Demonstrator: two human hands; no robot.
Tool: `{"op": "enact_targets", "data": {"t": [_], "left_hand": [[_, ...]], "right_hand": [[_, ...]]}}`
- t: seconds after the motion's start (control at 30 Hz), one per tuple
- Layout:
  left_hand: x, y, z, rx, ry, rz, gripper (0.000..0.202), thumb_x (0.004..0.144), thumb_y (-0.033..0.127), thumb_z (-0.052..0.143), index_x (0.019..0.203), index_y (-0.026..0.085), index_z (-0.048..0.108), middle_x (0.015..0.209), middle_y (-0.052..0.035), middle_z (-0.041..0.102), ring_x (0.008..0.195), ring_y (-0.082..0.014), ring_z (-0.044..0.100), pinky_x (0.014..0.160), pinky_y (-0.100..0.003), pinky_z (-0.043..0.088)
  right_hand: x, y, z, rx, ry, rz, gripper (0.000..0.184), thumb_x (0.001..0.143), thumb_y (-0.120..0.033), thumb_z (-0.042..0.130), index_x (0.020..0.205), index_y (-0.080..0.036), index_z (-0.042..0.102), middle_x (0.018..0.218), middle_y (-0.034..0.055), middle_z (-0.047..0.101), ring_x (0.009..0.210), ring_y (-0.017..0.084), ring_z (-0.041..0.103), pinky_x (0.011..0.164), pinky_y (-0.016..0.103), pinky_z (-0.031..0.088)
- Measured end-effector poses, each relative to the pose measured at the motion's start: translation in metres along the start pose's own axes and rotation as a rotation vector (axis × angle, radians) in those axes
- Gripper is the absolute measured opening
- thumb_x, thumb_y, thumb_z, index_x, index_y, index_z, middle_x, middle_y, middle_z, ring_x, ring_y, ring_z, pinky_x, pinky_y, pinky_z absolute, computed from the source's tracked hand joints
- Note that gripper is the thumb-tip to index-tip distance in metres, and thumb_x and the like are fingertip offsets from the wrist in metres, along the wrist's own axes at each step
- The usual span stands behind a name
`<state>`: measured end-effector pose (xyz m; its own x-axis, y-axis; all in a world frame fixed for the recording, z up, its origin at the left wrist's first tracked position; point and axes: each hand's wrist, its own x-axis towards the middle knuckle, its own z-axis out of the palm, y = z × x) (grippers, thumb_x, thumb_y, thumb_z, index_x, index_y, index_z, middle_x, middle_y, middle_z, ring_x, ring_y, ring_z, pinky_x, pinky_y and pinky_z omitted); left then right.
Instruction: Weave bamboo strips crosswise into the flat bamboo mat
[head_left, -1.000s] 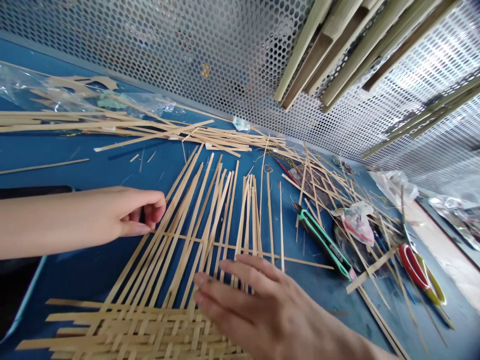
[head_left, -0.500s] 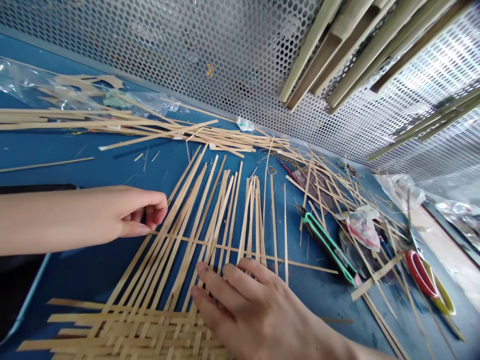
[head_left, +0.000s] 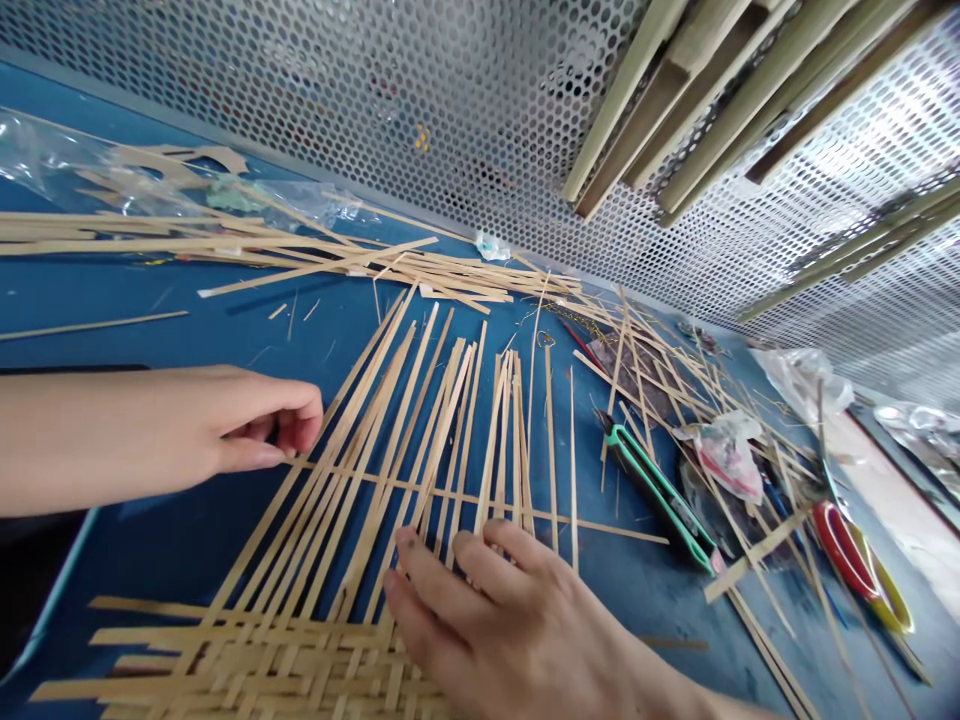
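My left hand [head_left: 262, 425] is closed in a pinch at the left end of a thin crosswise bamboo strip [head_left: 619, 530]. That strip runs across the fanned lengthwise bamboo strips [head_left: 375, 440], and its right end sticks out past them. My right hand [head_left: 502, 620] lies palm down with fingers apart and bent, resting on the lengthwise strips at the upper right of the woven bamboo mat [head_left: 292, 675]. The mat's tight weave is at the bottom, partly hidden by my right hand and cut off by the frame edge.
To the right lie a green-handled cutter [head_left: 660, 500], red-and-yellow-handled scissors [head_left: 862, 565] and a crumpled plastic bag [head_left: 727, 450]. Loose bamboo strips [head_left: 300, 250] spread along the back of the blue table [head_left: 150, 350]. Behind stands a perforated metal panel [head_left: 375, 90] with bamboo poles [head_left: 630, 100].
My left hand has moved slightly left, and the crosswise strip has slid left with it. My right hand stays in nearly the same place on the strips.
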<state>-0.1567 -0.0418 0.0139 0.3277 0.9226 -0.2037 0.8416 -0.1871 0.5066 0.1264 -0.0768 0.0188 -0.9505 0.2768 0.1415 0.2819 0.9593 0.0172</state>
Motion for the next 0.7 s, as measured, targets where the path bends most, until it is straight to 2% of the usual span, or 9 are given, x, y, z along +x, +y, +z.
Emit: {"op": "enact_targets", "data": {"t": [0.2,0.33,0.47,0.57,0.63,0.7], "left_hand": [[-0.003,0.002,-0.002,0.083,0.056,0.015,0.024,0.079,0.018,0.032,0.078,0.019,0.057,0.064,0.0055,0.058,0.056,-0.0111,0.047,0.062,-0.020,0.030],[-0.006,0.010,-0.002,0.097,0.088,0.035,0.026,0.081,0.020,0.031,0.077,0.019,0.056,0.066,0.0055,0.059,0.058,-0.0107,0.049,0.065,-0.020,0.031],[-0.007,0.015,-0.004,0.084,0.083,-0.020,0.028,0.082,0.025,0.031,0.077,0.020,0.057,0.069,0.0055,0.060,0.059,-0.0101,0.051,0.066,-0.020,0.032],[-0.006,0.014,-0.003,0.048,0.071,-0.039,0.026,0.082,0.029,0.033,0.078,0.020,0.057,0.071,0.0053,0.062,0.059,-0.0101,0.053,0.065,-0.019,0.033],[-0.005,0.013,-0.003,0.035,0.056,-0.038,0.023,0.080,0.028,0.035,0.078,0.020,0.056,0.071,0.0049,0.062,0.059,-0.0105,0.054,0.064,-0.020,0.034],[-0.003,0.011,-0.002,0.037,0.039,-0.045,0.021,0.077,0.026,0.036,0.078,0.020,0.055,0.069,0.0045,0.061,0.059,-0.0113,0.054,0.064,-0.020,0.034]], "right_hand": [[0.001,0.001,-0.002,0.026,-0.009,0.005,0.029,0.103,-0.020,0.040,0.121,-0.013,0.062,0.132,0.0058,0.062,0.089,0.019,0.053,0.080,0.032,0.046],[0.000,0.003,-0.002,0.048,-0.016,0.002,0.032,0.105,-0.020,0.035,0.122,-0.013,0.060,0.134,0.0068,0.061,0.095,0.019,0.055,0.084,0.033,0.045],[0.001,0.002,-0.003,0.076,-0.042,0.001,0.032,0.104,-0.022,0.036,0.124,-0.012,0.059,0.139,0.0083,0.059,0.095,0.019,0.057,0.084,0.033,0.046],[0.002,0.005,-0.010,0.110,0.011,0.014,0.037,0.104,-0.020,0.031,0.127,-0.010,0.058,0.136,0.0080,0.062,0.092,0.019,0.059,0.079,0.033,0.049],[-0.003,0.013,-0.018,0.146,0.080,0.117,0.038,0.104,-0.016,0.028,0.121,-0.009,0.062,0.122,0.0090,0.069,0.090,0.020,0.061,0.075,0.034,0.050],[-0.017,0.027,-0.026,0.167,0.135,0.327,0.034,0.102,-0.012,0.033,0.103,-0.011,0.067,0.102,0.0096,0.073,0.086,0.021,0.063,0.074,0.034,0.049]]}}
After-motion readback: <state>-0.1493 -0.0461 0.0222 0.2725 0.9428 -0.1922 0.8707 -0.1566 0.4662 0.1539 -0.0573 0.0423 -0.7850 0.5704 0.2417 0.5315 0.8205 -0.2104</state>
